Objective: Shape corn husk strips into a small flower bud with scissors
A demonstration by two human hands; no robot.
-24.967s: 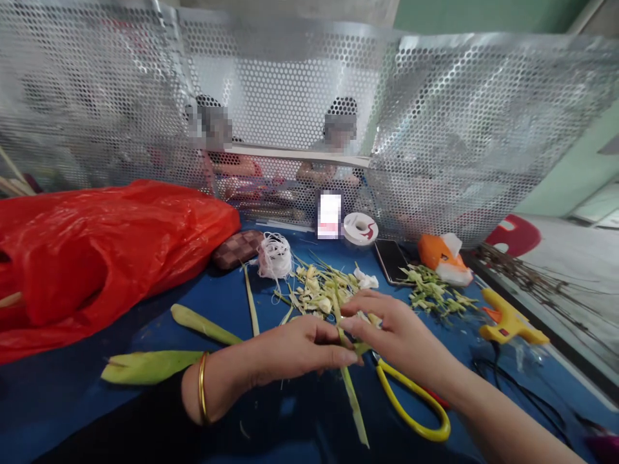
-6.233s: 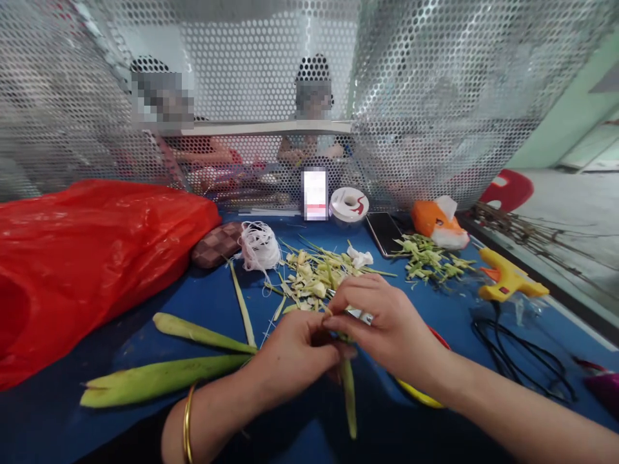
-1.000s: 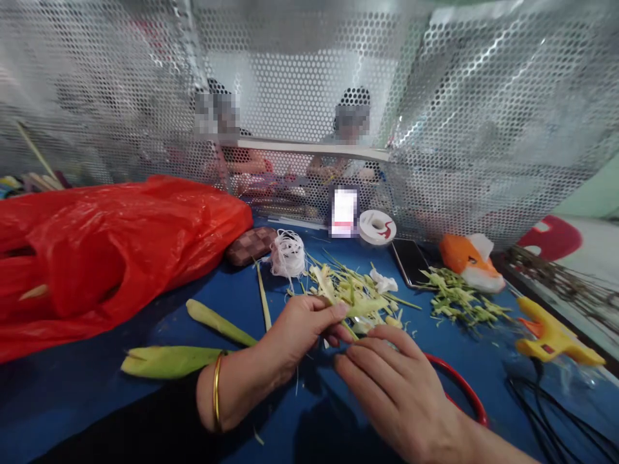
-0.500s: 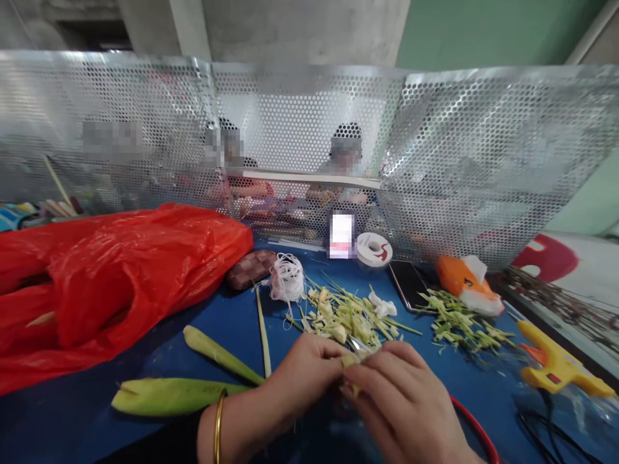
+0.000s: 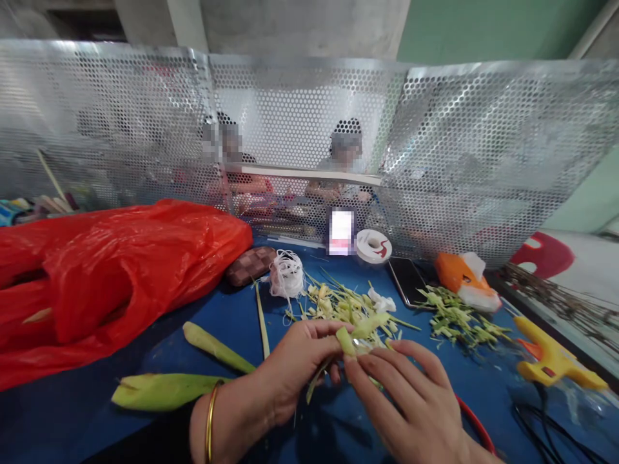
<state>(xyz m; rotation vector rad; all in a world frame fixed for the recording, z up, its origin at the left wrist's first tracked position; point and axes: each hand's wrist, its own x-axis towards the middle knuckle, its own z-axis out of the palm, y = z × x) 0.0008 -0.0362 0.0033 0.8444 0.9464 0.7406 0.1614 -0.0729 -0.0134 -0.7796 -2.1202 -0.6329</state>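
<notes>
My left hand [image 5: 300,361], with a gold bangle at the wrist, pinches a pale green leaf strip [image 5: 345,340] between thumb and fingers. My right hand [image 5: 406,393] has its fingertips closed on the lower end of the same strip. Another pale piece of leaf [image 5: 371,324] sticks up just beyond the fingertips. Something small and shiny [image 5: 356,344] shows between the hands; its kind is hidden. A thin darker strand [image 5: 315,381] hangs below the left fingers. Behind the hands lies a heap of cut leaf scraps [image 5: 333,301].
Left are two green husk-like leaves [image 5: 164,392], a red plastic bag [image 5: 130,258], a checkered pouch [image 5: 250,266] and white string [image 5: 287,276]. Farther right lie a ribbon spool [image 5: 373,246], a phone [image 5: 407,281], tissues [image 5: 467,281] and a yellow glue gun [image 5: 556,354]. People sit behind a perforated screen [image 5: 300,116].
The leaf strip between my hands has come up into view, and a pale leaf piece now stands beyond the fingers. My left hand has risen slightly and turned; a strand hangs beneath it.
</notes>
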